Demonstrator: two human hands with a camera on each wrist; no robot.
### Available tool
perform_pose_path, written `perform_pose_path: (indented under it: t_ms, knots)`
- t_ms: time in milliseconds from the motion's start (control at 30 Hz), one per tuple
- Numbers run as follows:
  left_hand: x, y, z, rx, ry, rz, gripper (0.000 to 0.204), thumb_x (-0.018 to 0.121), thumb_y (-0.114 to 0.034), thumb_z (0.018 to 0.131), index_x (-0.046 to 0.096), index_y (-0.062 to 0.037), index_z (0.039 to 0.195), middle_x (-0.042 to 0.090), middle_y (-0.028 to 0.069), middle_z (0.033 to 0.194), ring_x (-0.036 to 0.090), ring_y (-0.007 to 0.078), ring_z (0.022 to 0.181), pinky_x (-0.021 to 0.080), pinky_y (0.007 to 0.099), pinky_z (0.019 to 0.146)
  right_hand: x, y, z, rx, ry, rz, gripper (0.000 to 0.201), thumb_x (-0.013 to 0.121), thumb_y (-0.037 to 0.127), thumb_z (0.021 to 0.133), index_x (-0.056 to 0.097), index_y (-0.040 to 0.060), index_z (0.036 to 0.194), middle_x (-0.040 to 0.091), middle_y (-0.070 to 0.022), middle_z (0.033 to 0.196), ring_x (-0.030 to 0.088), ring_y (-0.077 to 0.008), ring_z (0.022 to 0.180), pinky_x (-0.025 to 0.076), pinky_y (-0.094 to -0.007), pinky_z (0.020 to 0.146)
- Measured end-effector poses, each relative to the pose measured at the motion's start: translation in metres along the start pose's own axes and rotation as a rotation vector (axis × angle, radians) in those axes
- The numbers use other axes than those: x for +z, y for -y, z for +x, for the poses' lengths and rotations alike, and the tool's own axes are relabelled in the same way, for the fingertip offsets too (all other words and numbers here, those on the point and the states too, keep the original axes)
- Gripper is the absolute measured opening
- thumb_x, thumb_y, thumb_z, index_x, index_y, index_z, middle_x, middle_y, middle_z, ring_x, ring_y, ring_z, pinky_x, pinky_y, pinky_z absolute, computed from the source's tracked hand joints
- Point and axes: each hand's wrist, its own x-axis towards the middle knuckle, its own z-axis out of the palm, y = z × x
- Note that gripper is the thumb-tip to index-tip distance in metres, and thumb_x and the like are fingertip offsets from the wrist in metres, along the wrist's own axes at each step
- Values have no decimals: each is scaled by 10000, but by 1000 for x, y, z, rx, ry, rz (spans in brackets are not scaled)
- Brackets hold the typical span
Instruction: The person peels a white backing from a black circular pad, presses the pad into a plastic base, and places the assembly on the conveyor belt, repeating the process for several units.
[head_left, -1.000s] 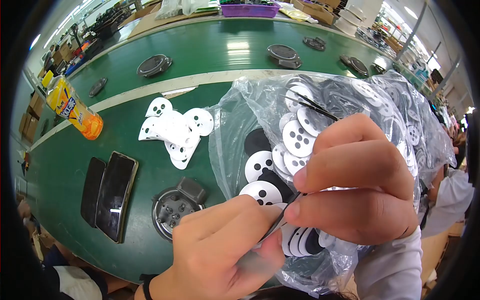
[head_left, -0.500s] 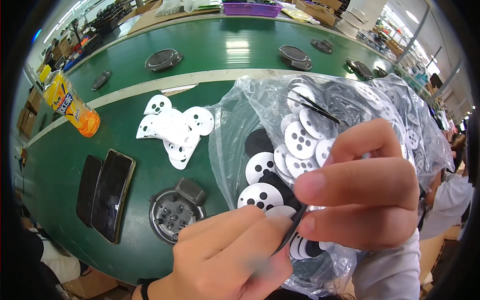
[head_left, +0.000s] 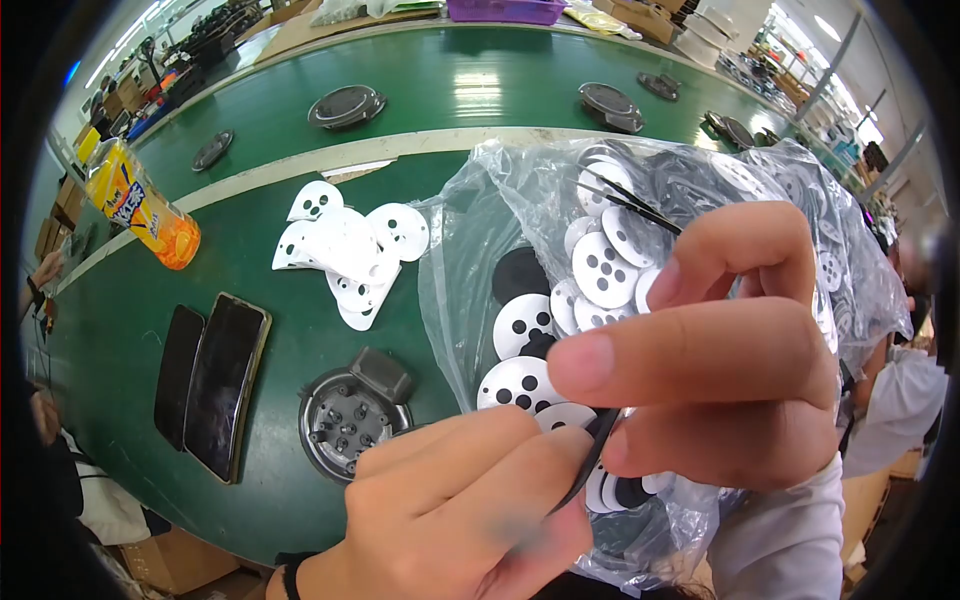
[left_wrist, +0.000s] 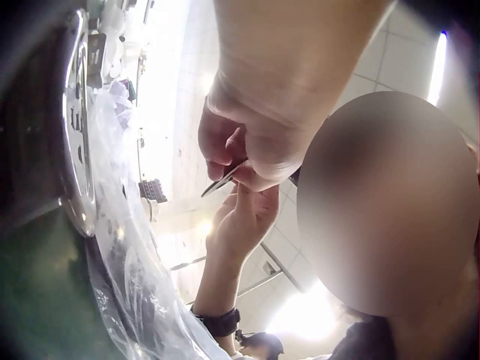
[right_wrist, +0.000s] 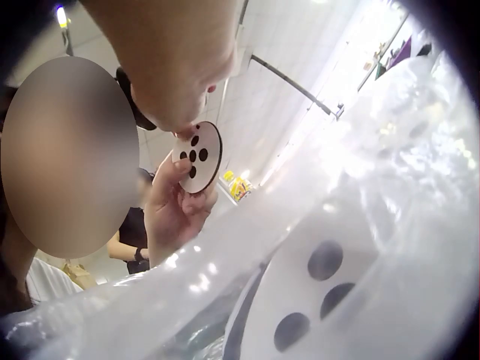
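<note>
Movement: the dark round parts [head_left: 346, 105] on the green belt [head_left: 475, 60] have slid right; our right forefinger has come away from the thumb
Disc [right_wrist: 208, 169]: white with dark spots; between our hands, above the plastic bag [head_left: 450, 270]
Left hand [head_left: 450, 500]: fingers curled, pinching the disc
Right hand [head_left: 730, 370]: forefinger and thumb parted at the disc's edge — we cannot tell whether they grip it
Black housing [head_left: 378, 373]: beside the bag; phones [head_left: 222, 390] beyond

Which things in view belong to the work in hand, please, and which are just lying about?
Apparently for the work:
held disc
bagged discs
loose white pieces
dark round housing
black tweezers

Apparently lying about:
drink bottle
phone
dark slab beside it
</note>
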Motion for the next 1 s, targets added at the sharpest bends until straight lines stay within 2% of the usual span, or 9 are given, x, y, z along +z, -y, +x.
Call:
perform_pose_path:
  t_ms: [100,200,400,500,600,700,767,833,1000]
  knots:
    - [4,1,-8,-205,39,61,98,617,14,683,590,0,776,436,61,592,398,173,428,316,257,405,-3,10,5,110,76,-45,177,590,205,641,471,204,771,617,47,982,408,-179,728,362,-250,604]
    - [8,15,-10,-1,-48,108,119,622,17,674,599,-5,788,444,61,591,408,166,425,326,253,403,-1,41,16,358,137,-266,234,566,209,611,404,193,780,612,35,990,391,-178,717,345,-256,601]
    - [5,3,-5,47,41,215,158,619,28,680,603,11,836,475,55,587,451,146,450,363,249,433,2,40,15,277,182,-409,299,542,237,564,348,196,787,595,18,1019,386,-190,713,333,-275,595]
    - [8,6,-10,-83,-26,-22,236,631,40,598,607,26,832,533,93,645,542,223,498,441,280,464,12,18,0,112,41,-332,285,558,249,581,363,205,784,589,10,1018,393,-197,716,345,-293,601]
    - [4,4,-6,-118,33,-6,249,628,34,590,609,31,838,550,106,645,571,237,521,469,285,490,-8,25,6,197,215,-283,245,579,261,626,409,231,802,585,16,1018,401,-195,723,352,-296,600]
    - [3,3,-3,-123,21,15,255,621,42,580,607,32,834,539,95,623,555,237,503,458,286,475,-8,20,4,127,121,-348,212,594,270,669,457,265,831,586,30,1021,405,-190,737,354,-292,612]
    - [2,3,-2,-123,25,11,259,620,45,573,607,29,831,532,90,614,547,237,493,451,289,465,-7,33,7,306,131,-398,221,608,279,667,477,274,845,585,35,1032,404,-185,746,351,-283,626]
    - [1,2,-2,-131,33,15,261,618,48,569,606,28,829,529,90,612,544,237,490,448,291,462,-7,15,2,19,98,-419,235,621,296,647,482,266,834,581,40,1024,403,-191,751,350,-287,639]
    - [3,2,-3,-129,23,41,262,619,47,561,606,27,822,529,88,610,538,236,482,446,291,456,-7,33,11,189,160,-410,223,604,314,647,467,241,808,578,45,1025,398,-199,753,351,-298,642]
